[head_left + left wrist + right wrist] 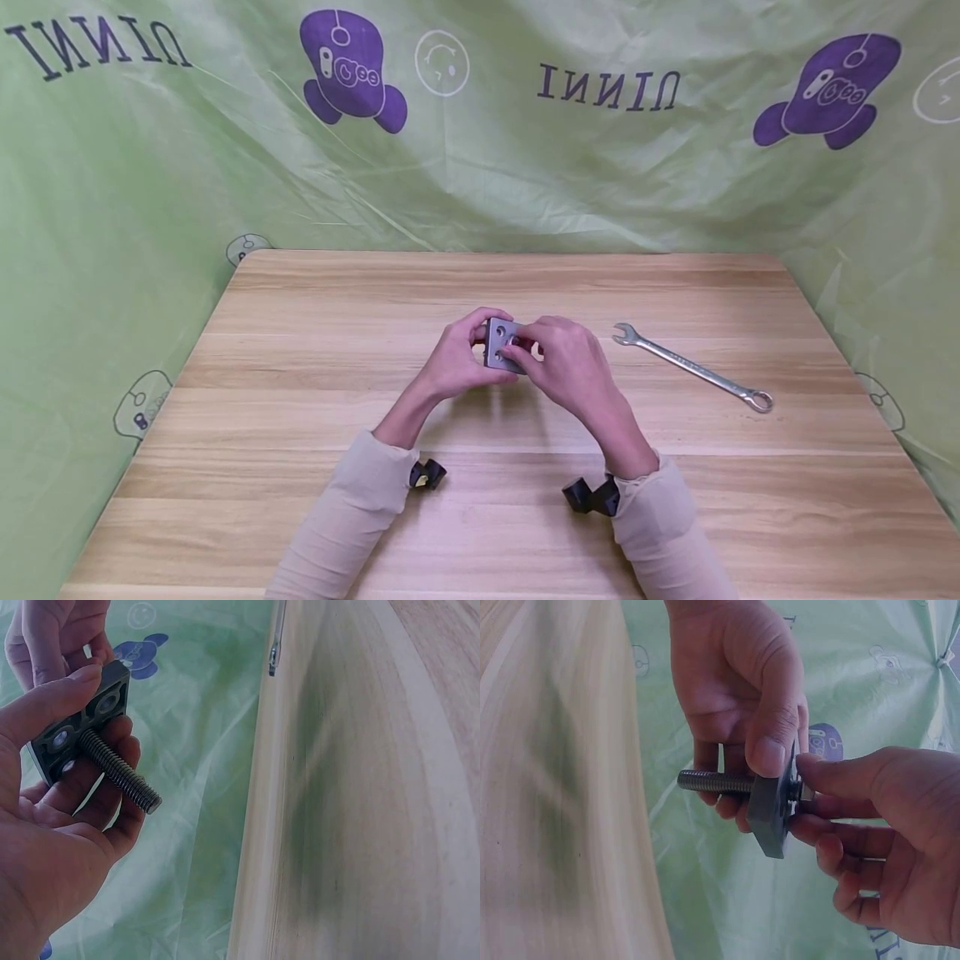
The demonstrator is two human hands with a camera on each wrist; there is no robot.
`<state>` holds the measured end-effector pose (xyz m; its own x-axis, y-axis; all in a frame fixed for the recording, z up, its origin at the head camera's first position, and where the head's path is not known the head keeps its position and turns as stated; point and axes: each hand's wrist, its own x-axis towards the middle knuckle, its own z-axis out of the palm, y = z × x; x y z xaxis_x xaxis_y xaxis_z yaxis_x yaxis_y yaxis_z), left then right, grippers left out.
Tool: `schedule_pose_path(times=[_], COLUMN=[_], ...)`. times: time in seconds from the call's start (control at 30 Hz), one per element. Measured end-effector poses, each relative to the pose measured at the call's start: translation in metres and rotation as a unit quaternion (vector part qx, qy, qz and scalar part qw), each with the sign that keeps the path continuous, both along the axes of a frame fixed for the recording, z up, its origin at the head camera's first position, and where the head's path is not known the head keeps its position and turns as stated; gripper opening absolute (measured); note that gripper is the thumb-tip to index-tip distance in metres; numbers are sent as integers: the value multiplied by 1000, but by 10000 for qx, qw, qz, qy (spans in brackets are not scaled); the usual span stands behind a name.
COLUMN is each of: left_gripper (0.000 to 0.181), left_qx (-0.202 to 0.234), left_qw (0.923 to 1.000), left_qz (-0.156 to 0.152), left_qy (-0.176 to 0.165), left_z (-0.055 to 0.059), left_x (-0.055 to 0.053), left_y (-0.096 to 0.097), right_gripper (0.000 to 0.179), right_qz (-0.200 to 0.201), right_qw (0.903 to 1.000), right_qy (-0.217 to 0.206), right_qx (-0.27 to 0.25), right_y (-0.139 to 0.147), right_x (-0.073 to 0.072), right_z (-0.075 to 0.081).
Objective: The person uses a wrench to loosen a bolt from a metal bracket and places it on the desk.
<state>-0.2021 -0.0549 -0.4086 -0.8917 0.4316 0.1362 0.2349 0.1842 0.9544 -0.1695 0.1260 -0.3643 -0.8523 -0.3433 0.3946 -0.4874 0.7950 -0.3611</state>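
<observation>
A small grey metal plate with several holes (492, 332) is held up over the table, gripped along its edges by the left hand (454, 358), with the thumb on one side and the fingers on the other. Through the plate runs a bolt, whose long threaded shank (124, 774) sticks out of the back face toward the left palm. On the front face the right hand (568, 360) pinches the bolt's head (807, 793) between thumb and fingertips. In the right wrist view the head stands slightly off the plate (766, 821), partly hidden by the fingers.
A combination wrench (692, 365) lies slantwise on the wooden table (300, 333), to the right of the hands. Green printed cloth (480, 167) hangs behind the table and along both sides. Black wrist mounts (591, 497) project from both sleeves.
</observation>
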Motion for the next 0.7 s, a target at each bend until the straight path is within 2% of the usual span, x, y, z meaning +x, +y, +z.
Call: schedule_pose_path(times=[0.3, 0.53, 0.7], left_gripper=[70, 70, 69], left_qx=[51, 60, 57], left_qw=[9999, 10000, 10000], left_qz=[-45, -66, -78], left_qy=[88, 5, -6], left_z=[1, 1, 0], left_x=[0, 0, 0], left_y=[1, 2, 2], right_gripper=[23, 21, 27], right_qz=[645, 1253, 1448], right_qw=[9973, 9883, 9837], right_qy=[356, 866, 1044], right_qx=[41, 107, 217], right_y=[4, 8, 10], right_x=[-2, -5, -5], right_z=[0, -1, -1])
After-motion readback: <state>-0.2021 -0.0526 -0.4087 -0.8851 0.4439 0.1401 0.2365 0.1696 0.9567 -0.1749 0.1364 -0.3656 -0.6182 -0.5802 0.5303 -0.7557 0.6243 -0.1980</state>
